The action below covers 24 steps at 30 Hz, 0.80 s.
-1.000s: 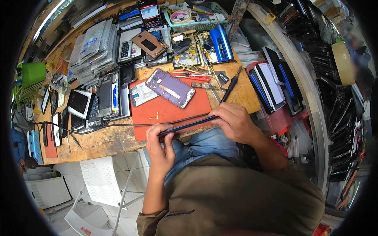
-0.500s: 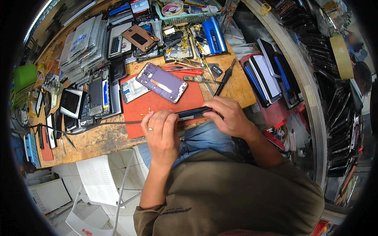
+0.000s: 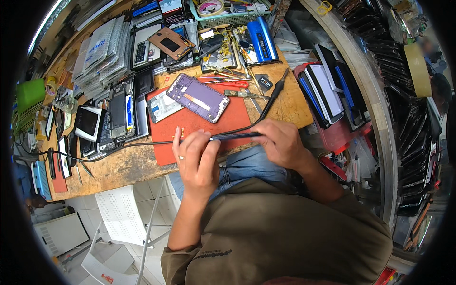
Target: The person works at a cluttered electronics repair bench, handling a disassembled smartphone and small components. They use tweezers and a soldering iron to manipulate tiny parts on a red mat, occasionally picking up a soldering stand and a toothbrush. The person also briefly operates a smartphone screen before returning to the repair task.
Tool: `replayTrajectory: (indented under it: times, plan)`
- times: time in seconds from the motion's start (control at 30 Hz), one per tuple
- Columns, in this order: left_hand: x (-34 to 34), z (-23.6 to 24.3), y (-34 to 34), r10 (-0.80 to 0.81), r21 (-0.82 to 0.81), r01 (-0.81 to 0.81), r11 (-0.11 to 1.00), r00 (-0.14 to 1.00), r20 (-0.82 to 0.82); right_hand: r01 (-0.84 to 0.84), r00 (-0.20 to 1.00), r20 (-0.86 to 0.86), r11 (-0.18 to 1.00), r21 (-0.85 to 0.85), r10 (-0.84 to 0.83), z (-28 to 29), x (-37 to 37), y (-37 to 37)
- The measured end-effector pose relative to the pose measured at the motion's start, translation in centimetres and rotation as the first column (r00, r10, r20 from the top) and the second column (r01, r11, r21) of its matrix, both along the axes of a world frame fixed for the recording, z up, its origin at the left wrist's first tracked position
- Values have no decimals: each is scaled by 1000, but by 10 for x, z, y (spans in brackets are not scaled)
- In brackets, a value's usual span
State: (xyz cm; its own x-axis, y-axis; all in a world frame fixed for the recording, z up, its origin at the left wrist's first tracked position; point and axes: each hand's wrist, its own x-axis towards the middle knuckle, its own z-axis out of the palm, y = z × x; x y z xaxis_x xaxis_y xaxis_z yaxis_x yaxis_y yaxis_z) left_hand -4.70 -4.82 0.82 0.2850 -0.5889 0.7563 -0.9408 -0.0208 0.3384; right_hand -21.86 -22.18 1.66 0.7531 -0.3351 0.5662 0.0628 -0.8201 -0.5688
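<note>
The 2 hands are reaching forward in front of the torso, almost level and a little apart. The left forearm is rising nearly straight, and the left hand is turning its back to the camera; 3 fingers are curling forward while the little finger is standing straighter, apart from them. The right forearm is slanting inward from the lower right. The right hand is bending its fingers, its knuckles facing up, and is pinching with its fingertips toward the left hand.
</note>
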Motion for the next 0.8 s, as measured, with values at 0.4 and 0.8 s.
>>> replayTrajectory:
  times: [0.4, 0.8]
  plan:
    - [22, 7, -30, -20, 104, 18, 994, 1000, 13, 103, 989, -117, 986, 131, -88, -11, 15, -20]
    - [18, 3, -31, 7, 153, -1, 988, 999, -37, 87, 994, 74, 990, -109, -79, 22, 31, -5]
